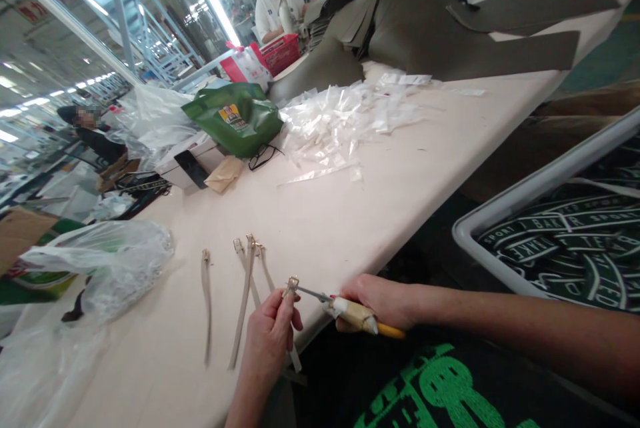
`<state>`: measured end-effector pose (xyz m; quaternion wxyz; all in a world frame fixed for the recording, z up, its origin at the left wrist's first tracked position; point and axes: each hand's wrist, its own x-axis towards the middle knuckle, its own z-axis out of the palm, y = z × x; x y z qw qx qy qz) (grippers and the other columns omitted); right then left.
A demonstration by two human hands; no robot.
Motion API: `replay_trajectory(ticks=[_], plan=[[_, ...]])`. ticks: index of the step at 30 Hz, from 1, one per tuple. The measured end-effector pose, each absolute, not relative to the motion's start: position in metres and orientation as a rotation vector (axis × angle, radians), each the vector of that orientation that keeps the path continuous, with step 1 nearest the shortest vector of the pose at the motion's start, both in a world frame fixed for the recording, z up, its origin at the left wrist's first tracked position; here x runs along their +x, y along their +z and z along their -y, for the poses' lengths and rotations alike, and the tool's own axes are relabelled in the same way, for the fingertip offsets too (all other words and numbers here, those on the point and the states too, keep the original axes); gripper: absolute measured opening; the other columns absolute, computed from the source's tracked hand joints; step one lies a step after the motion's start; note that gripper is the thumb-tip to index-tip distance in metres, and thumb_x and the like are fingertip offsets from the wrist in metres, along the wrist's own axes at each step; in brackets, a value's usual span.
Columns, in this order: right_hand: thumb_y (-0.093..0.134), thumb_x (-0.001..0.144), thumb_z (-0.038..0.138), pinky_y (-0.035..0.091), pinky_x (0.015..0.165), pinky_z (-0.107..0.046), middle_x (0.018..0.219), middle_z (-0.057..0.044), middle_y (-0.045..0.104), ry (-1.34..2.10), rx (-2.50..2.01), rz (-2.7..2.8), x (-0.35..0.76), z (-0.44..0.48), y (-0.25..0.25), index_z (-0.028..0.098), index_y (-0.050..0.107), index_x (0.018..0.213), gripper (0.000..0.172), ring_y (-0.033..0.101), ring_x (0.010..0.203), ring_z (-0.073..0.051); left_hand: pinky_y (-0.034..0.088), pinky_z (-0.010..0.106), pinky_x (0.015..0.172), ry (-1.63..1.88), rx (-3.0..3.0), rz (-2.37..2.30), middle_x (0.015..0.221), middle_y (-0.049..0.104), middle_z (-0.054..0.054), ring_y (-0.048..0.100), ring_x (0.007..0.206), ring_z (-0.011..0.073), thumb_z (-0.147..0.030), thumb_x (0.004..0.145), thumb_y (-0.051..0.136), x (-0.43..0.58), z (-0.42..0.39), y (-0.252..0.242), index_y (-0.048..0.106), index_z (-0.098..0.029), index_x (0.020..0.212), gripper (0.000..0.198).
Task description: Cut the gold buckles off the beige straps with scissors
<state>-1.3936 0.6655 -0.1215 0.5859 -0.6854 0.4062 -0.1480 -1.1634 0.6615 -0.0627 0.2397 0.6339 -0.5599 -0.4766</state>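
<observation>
My left hand [273, 335] pinches the buckle end of a narrow beige strap [295, 356], its small gold metal buckle [292, 283] standing above the fingertips. Wrapped in my right hand [383, 301] is a hand tool [353, 315] with a slim metal tip and a taped handle ending in orange. That tip points left and meets or nearly meets the buckle; actual contact is unclear. Left of my left hand, several similar buckled straps [245, 301] lie crossing on the table, and one strap [207, 308] lies apart.
The pale table [320, 228] bears a heap of clear plastic pieces [335, 121], a green bag [235, 118], glasses [263, 157], a phone [191, 168] and dark panels [425, 28]. Plastic bags [110, 261] lie left. A crate [463, 231] of lettered webbing stands right. A person [275, 5] sits beyond.
</observation>
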Motion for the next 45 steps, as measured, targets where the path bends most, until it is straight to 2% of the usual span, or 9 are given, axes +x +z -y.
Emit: replay_trajectory(ticks=[4,9,14,19,27,31,36,41,45], plan=[[0.067,0.080,0.044,0.034,0.051,-0.022,0.067,-0.001,0.055,-0.299,-1.584,-0.984,-1.396,-0.659,-0.109,0.014,0.065,0.075,0.031,0.045,0.060,-0.012,0.027,0.019,0.039,-1.336,1.725,1.616,0.051,0.058,-0.002,0.039,0.035,0.0068,-0.068,0.082,0.058,-1.161,-0.647,-0.063,0.065,-0.015,0.082,0.053],[0.067,0.080,0.050,0.038,0.049,-0.020,0.061,0.002,0.051,-0.318,-1.428,-0.997,-1.394,-0.648,-0.104,0.016,0.057,0.072,0.037,0.046,0.055,-0.010,0.025,0.019,0.039,-1.395,1.707,1.672,0.050,0.057,-0.002,0.039,0.034,0.0066,-0.067,0.079,0.059,-1.161,-0.624,-0.059,0.065,-0.014,0.082,0.053],[0.067,0.080,0.047,0.041,0.041,-0.020,0.055,0.003,0.053,-0.225,-1.239,-0.986,-1.395,-0.636,-0.103,0.017,0.051,0.071,0.035,0.051,0.044,-0.011,0.020,0.018,0.038,-1.556,1.605,1.607,0.049,0.056,-0.003,0.036,0.034,0.0047,-0.069,0.073,0.065,-1.161,-0.604,-0.059,0.065,-0.013,0.081,0.056],[0.064,0.085,0.046,0.041,0.038,-0.018,0.053,0.004,0.052,-0.211,-1.154,-1.034,-1.395,-0.631,-0.099,0.017,0.048,0.071,0.036,0.050,0.041,-0.009,0.019,0.018,0.039,-1.568,1.556,1.578,0.048,0.056,-0.003,0.035,0.034,0.0038,-0.067,0.077,0.064,-1.161,-0.594,-0.067,0.065,-0.013,0.081,0.054],[0.068,0.076,0.073,0.045,0.042,-0.021,0.061,0.001,0.057,-0.167,-1.198,-1.082,-1.397,-0.611,-0.076,0.014,0.057,0.074,0.059,0.055,0.046,-0.010,0.023,0.018,0.037,-1.468,1.584,1.691,0.049,0.056,-0.003,0.036,0.033,0.0051,-0.065,0.075,0.062,-1.170,-0.583,-0.061,0.064,-0.014,0.081,0.052],[0.077,0.071,0.064,0.041,0.042,-0.019,0.057,0.004,0.053,-0.151,-1.195,-1.086,-1.400,-0.599,-0.077,0.016,0.053,0.073,0.054,0.049,0.042,-0.008,0.022,0.019,0.037,-1.473,1.577,1.728,0.049,0.056,-0.004,0.036,0.034,0.0051,-0.061,0.075,0.063,-1.171,-0.572,-0.054,0.065,-0.013,0.082,0.048],[0.073,0.079,0.049,0.037,0.041,-0.019,0.050,0.005,0.049,-0.207,-1.210,-1.134,-1.402,-0.589,-0.081,0.017,0.049,0.067,0.042,0.046,0.039,-0.007,0.021,0.019,0.038,-1.532,1.547,1.751,0.048,0.055,-0.004,0.035,0.035,0.0050,-0.062,0.073,0.064,-1.170,-0.552,-0.055,0.065,-0.013,0.082,0.050],[0.074,0.077,0.057,0.036,0.039,-0.019,0.049,0.005,0.049,-0.236,-1.222,-1.167,-1.403,-0.584,-0.082,0.017,0.048,0.063,0.050,0.044,0.038,-0.007,0.019,0.019,0.039,-1.601,1.537,1.726,0.048,0.055,-0.003,0.034,0.036,0.0048,-0.062,0.072,0.066,-1.169,-0.540,-0.062,0.066,-0.012,0.082,0.051],[0.074,0.075,0.060,0.036,0.037,-0.019,0.050,0.007,0.046,-0.204,-1.184,-1.124,-1.404,-0.584,-0.080,0.018,0.047,0.067,0.051,0.041,0.039,-0.007,0.019,0.019,0.040,-1.621,1.518,1.695,0.050,0.054,-0.003,0.034,0.037,0.0047,-0.061,0.074,0.064,-1.170,-0.541,-0.065,0.066,-0.013,0.082,0.049]])
